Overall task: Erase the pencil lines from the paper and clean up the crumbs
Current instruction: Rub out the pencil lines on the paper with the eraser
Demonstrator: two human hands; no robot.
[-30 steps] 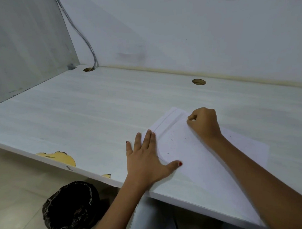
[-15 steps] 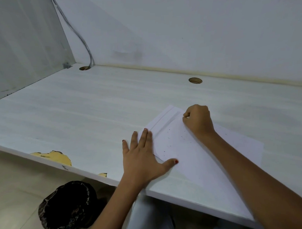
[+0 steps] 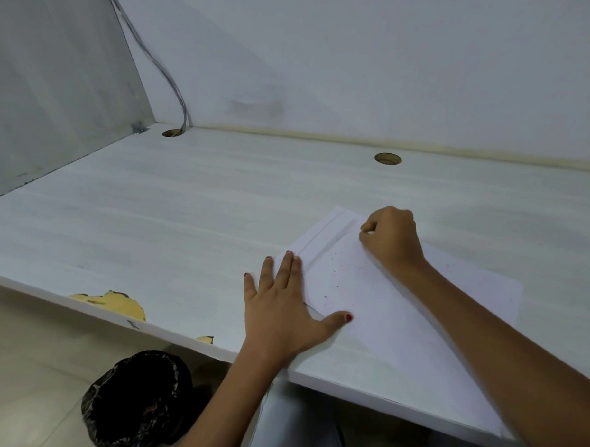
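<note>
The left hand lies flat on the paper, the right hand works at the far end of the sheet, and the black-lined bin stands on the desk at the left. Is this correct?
Not quite. In the head view the black-lined bin stands on the floor below the desk edge, not on the desk. The rest holds: the left hand lies flat on the paper, and the right hand works at its far end.

The left hand [image 3: 283, 310] lies flat, fingers spread, on the paper's [image 3: 373, 307] near-left edge; the right hand [image 3: 393, 240] is fisted at its far corner

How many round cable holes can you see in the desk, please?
2: one cable hole in the far left corner with a cable entering, another near the back wall, beyond the paper.
</note>
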